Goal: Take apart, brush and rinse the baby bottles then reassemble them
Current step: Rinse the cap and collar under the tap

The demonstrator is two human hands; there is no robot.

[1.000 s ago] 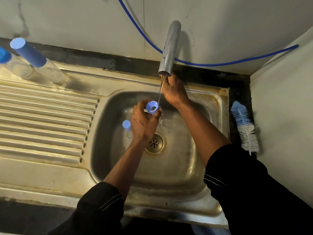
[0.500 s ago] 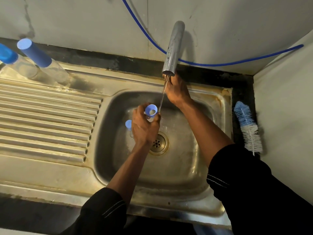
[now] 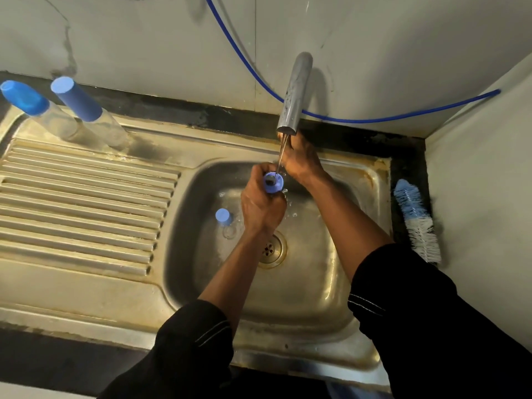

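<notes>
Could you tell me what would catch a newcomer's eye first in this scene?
The left hand holds a blue bottle ring under the thin stream from the tap, over the sink. Two blue-capped bottles stand back left on the drainboard; a bottle brush lies right of the sink.

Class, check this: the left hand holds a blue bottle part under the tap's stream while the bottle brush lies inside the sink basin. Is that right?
Not quite. The head view shows the bottle brush lying outside the basin, on the dark ledge right of the sink. The left hand does hold the blue bottle part under the stream from the tap.
</notes>
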